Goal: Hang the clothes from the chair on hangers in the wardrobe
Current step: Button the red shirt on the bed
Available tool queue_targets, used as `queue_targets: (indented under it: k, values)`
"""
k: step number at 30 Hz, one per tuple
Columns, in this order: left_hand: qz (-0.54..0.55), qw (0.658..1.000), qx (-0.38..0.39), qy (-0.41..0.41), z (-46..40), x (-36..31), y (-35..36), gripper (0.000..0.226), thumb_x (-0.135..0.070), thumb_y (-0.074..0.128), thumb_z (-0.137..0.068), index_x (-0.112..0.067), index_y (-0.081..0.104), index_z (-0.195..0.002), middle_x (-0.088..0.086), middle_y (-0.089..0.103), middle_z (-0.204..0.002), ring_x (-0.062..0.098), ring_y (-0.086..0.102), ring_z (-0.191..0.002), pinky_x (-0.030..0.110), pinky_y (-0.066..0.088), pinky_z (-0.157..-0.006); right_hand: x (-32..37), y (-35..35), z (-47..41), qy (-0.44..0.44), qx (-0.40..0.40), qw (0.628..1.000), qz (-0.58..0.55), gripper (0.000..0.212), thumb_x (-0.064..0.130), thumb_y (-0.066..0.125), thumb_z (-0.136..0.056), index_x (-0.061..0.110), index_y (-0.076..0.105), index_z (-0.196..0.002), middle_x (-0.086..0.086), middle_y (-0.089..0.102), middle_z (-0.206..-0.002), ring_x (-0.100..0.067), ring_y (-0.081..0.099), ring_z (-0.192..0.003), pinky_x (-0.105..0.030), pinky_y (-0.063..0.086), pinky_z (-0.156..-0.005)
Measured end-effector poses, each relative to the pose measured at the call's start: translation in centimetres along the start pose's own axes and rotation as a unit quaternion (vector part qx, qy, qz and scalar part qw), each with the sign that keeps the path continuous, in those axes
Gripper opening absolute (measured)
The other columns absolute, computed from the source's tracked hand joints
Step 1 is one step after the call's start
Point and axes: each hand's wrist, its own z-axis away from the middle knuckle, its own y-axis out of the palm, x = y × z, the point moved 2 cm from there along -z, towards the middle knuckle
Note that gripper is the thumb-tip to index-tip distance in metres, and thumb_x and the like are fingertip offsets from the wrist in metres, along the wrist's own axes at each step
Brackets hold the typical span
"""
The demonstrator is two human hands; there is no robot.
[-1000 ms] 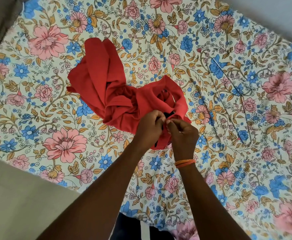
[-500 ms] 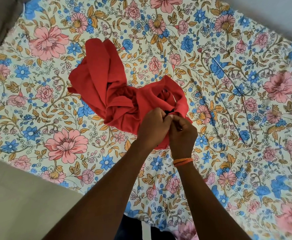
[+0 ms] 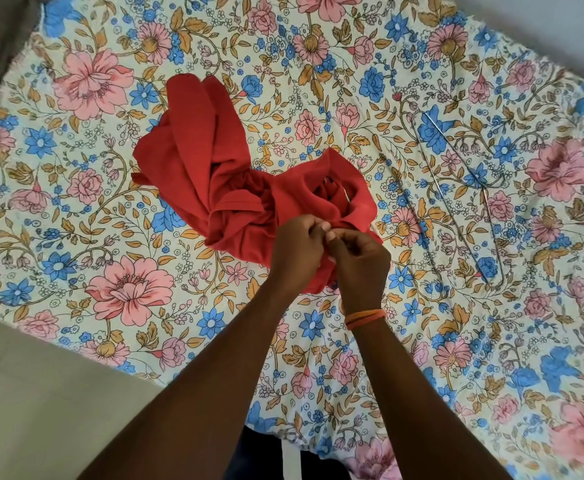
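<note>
Both hands, left [image 3: 297, 247] and right [image 3: 360, 261], pinch the red garment [image 3: 207, 188]; work its neck open gently before fetching the hanger [image 3: 463, 202] to their right

Both hands [image 3: 328, 251] together, fingers curled, pinching

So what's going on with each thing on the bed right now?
Red garment: crumpled on the sheet, not on a hanger.
Hanger: lying flat on the sheet, bare, apart from the garment.
Left hand: fingers curled, pinching the garment's near edge.
Right hand: fingers curled, pinching the same spot.
Sheet: spread flat.
Wristband: on the right wrist.
</note>
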Motion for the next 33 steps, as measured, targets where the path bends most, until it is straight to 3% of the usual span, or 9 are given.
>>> queue_targets:
  k: [4,8,12,17,19,21,25,30,33]
  values:
    - [0.113,0.991,0.026,-0.063,0.2,0.3,-0.2,0.013,-0.019,0.061,-0.097,-0.014,0.069,-0.088,-0.004,0.064,-0.066,0.012,0.063,-0.063,0.032,0.058,-0.062,0.3,-0.2,0.1,0.033,-0.022,0.999,-0.036,0.012,0.017,0.077,-0.084,0.027,0.071,-0.079,0.003,0.073,-0.075,-0.020,0.072,-0.073,-0.051,0.060,-0.072]
    - [0.015,0.999,0.027,-0.032,0.0,-0.2,0.4,0.018,-0.018,0.051,-0.102,-0.015,0.064,-0.089,-0.009,0.059,-0.070,0.000,0.053,-0.061,0.013,0.040,-0.056,0.7,-0.1,0.1,0.079,-0.013,0.993,-0.086,0.004,0.007,0.075,-0.086,0.010,0.074,-0.083,-0.005,0.073,-0.073,-0.020,0.072,-0.071,-0.043,0.063,-0.067]
    - [0.046,0.996,0.053,-0.048,0.2,0.0,0.7,0.020,-0.017,0.045,-0.104,-0.011,0.062,-0.094,-0.002,0.061,-0.077,0.006,0.055,-0.068,0.025,0.046,-0.065,0.8,0.1,0.0,0.167,-0.020,0.979,-0.114,0.009,0.009,0.070,-0.090,0.001,0.072,-0.087,-0.013,0.070,-0.078,-0.021,0.069,-0.073,-0.031,0.061,-0.062]
    - [0.122,0.984,0.071,-0.113,0.7,0.9,0.7,0.022,-0.019,0.043,-0.105,-0.017,0.061,-0.093,-0.004,0.061,-0.081,0.010,0.057,-0.078,0.025,0.048,-0.070,0.6,0.0,-0.1,0.188,0.036,0.977,-0.089,0.011,0.010,0.066,-0.093,0.002,0.070,-0.086,-0.017,0.069,-0.080,-0.028,0.069,-0.079,-0.035,0.062,-0.067]
    - [0.078,0.987,0.077,-0.119,0.5,0.8,1.1,0.021,-0.021,0.041,-0.105,-0.014,0.061,-0.099,-0.003,0.063,-0.084,0.014,0.059,-0.081,0.027,0.047,-0.069,0.7,-0.2,-0.3,0.164,0.032,0.986,-0.023,0.013,0.013,0.070,-0.090,0.010,0.071,-0.077,-0.014,0.071,-0.076,-0.029,0.070,-0.075,-0.041,0.062,-0.067]
    - [-0.047,0.994,0.066,-0.069,0.1,0.9,1.4,0.024,-0.024,0.041,-0.105,-0.013,0.061,-0.097,0.004,0.066,-0.088,0.022,0.061,-0.084,0.032,0.044,-0.070,1.5,-0.9,-0.9,0.059,0.019,0.989,0.132,0.017,0.018,0.073,-0.085,0.017,0.070,-0.069,-0.006,0.069,-0.068,-0.024,0.068,-0.065,-0.041,0.059,-0.069]
    - [-0.248,0.968,0.029,0.008,0.2,1.3,1.3,0.029,-0.031,0.045,-0.104,-0.009,0.062,-0.097,0.012,0.065,-0.104,0.032,0.059,-0.098,0.041,0.041,-0.076,4.9,-2.2,-2.3,-0.103,-0.062,0.971,0.206,0.011,0.016,0.064,-0.083,0.013,0.065,-0.072,0.004,0.058,-0.065,-0.013,0.052,-0.062,-0.012,0.037,-0.062]
    - [-0.167,0.986,0.006,0.024,-0.5,1.2,0.4,0.025,-0.028,0.070,-0.087,-0.018,0.050,-0.076,0.002,0.060,-0.081,0.022,0.056,-0.075,0.034,0.041,-0.065,4.7,-0.5,-6.6,-0.067,0.013,0.970,0.235,0.016,0.006,0.060,-0.084,0.010,0.075,-0.086,-0.002,0.071,-0.084,-0.016,0.061,-0.077,-0.022,0.040,-0.069]
    - [-0.127,0.991,0.026,0.027,-1.3,0.7,-0.1,0.019,-0.015,0.076,-0.078,-0.011,0.058,-0.082,0.001,0.062,-0.081,0.018,0.057,-0.074,0.035,0.047,-0.067,4.3,1.4,-8.1,-0.019,0.104,0.960,0.260,0.013,0.018,0.067,-0.087,0.008,0.075,-0.090,-0.004,0.070,-0.082,-0.016,0.060,-0.075,-0.021,0.037,-0.067]
